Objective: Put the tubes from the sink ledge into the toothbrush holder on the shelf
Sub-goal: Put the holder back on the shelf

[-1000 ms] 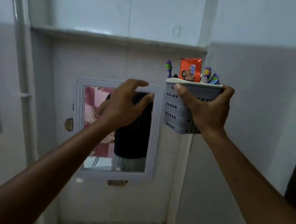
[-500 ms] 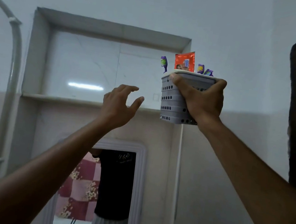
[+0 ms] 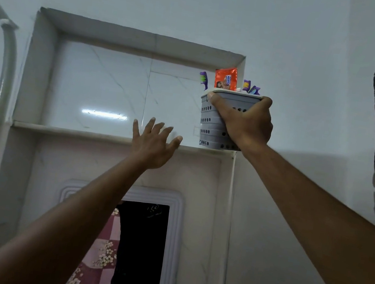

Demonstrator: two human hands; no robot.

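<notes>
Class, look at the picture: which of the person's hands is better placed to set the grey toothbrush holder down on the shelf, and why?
The right hand: it already grips the toothbrush holder just above the shelf edge. The left hand is open and empty, off to the side.

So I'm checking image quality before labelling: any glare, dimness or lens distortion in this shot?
Head view: dim, bluish light; a bright streak of glare on the glossy marble back panel of the recessed shelf; wide-angle bending curves the white wall pipe; the grey perforated plastic holder in the right hand stays readable.
</notes>
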